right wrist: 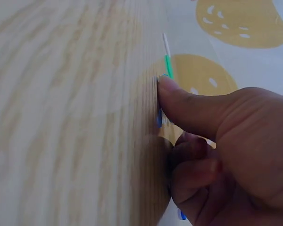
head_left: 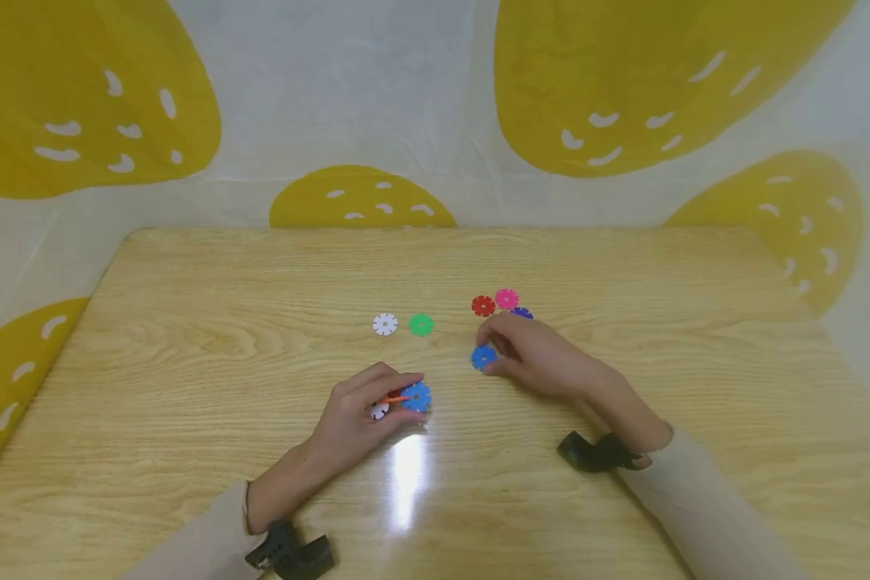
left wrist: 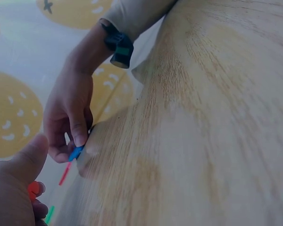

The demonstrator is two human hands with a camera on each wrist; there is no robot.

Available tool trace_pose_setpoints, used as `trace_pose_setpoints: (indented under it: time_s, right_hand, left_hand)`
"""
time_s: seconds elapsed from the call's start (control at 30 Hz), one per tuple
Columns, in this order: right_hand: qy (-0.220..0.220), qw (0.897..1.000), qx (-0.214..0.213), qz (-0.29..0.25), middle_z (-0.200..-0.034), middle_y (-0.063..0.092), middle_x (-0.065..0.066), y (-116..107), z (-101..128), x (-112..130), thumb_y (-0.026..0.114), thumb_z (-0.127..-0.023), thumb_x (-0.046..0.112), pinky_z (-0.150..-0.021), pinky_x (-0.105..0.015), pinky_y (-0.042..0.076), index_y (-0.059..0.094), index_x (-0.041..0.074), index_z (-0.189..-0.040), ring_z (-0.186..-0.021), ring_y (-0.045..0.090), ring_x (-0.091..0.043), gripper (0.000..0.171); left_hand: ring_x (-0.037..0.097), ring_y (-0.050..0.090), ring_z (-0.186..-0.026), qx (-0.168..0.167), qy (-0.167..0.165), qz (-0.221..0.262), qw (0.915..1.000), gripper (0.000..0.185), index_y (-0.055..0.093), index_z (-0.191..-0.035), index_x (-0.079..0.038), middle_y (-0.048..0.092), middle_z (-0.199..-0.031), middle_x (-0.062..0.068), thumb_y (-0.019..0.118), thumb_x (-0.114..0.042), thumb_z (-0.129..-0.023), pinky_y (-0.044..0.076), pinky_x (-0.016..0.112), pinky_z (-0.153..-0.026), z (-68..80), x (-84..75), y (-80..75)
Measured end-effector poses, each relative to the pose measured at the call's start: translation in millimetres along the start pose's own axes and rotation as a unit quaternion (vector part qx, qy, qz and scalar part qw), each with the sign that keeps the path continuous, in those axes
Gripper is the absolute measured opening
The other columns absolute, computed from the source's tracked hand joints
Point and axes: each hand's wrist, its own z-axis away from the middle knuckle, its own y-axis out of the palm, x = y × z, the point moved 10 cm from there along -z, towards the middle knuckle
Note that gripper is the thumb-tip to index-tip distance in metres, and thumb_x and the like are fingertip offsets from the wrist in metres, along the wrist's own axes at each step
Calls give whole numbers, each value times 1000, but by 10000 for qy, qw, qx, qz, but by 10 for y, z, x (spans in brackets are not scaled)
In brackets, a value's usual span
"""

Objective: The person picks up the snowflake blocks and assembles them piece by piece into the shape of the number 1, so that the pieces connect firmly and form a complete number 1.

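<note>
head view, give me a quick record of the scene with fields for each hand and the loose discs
left hand: grips a small cluster of discs; blue, orange and white ones show
right hand: pinches a blue disc lying on the table
loose discs, middle: white disc beside green disc, apart
loose discs, right: red disc and pink disc touching; purple disc partly hidden behind the right hand
backdrop: white cloth with yellow shapes

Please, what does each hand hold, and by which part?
The left hand grips joined discs by their left side. The right hand pinches a blue disc by its right edge.
</note>
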Motion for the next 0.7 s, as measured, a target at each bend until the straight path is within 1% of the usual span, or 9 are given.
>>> trace_pose_setpoints:
  time_s: [0.1,0.2,0.3,0.37,0.47,0.53,0.63,0.7]
  right_hand:
    - [-36,9998,-87,-146,-81,49,4,-13,-3,-14,70,-77,23,-66,-26,39,53,16,-97,-75,44,-12,27]
    - [-29,9995,-106,-298,-82,50,6,-16,0,-35,70,-77,22,-66,-26,40,53,19,-97,-75,45,-12,27]
    - [-12,9989,-145,-443,-80,53,8,-27,1,-42,69,-78,20,-63,-25,41,52,20,-98,-71,46,-11,26]
    - [-38,9986,-215,-477,-80,55,10,-42,5,-37,69,-79,19,-61,-25,41,51,21,-101,-68,47,-10,29]
    - [-82,9973,-399,-603,-81,59,11,-67,13,-22,68,-79,17,-62,-24,44,53,21,-104,-67,52,-8,30]
    - [-79,9957,-577,-714,-80,60,11,-88,22,-13,69,-79,19,-64,-24,45,55,23,-104,-68,54,-6,29]
    - [6,9915,-844,-988,-79,61,12,-126,34,12,68,-79,22,-66,-25,47,60,27,-99,-71,56,-5,22]
    - [153,9879,-930,-1235,-78,61,11,-144,42,43,68,-78,23,-67,-25,47,62,27,-96,-71,57,-6,19]
  left_hand:
    - [13,53,-66,-2,-34,-7,10000,41,64,-99,3,59,-79,6,78,0,-60,43,16,-59,-7,-8,-7]
    - [12,52,-66,12,-83,-6,10000,42,64,-99,3,59,-79,5,79,-2,-60,42,16,-58,33,75,21]
    - [10,52,-67,18,-76,0,10000,42,64,-100,3,59,-81,3,79,-7,-61,42,15,-58,97,184,57]
    - [9,52,-68,30,-102,-14,9999,41,65,-100,2,59,-82,2,79,-9,-63,42,14,-58,121,227,71]
    - [8,52,-69,40,-181,-38,9998,40,65,-101,1,60,-83,0,78,-12,-65,42,13,-59,134,260,74]
    - [8,53,-70,28,-250,-59,9997,40,65,-102,1,60,-83,-1,77,-13,-66,42,13,-60,134,268,65]
    - [7,53,-70,0,-350,-79,9994,40,65,-102,1,61,-83,-1,77,-15,-67,41,12,-60,130,277,47]
    - [8,52,-69,-23,-395,-73,9992,41,64,-102,1,61,-83,-1,77,-15,-67,41,12,-59,126,280,33]
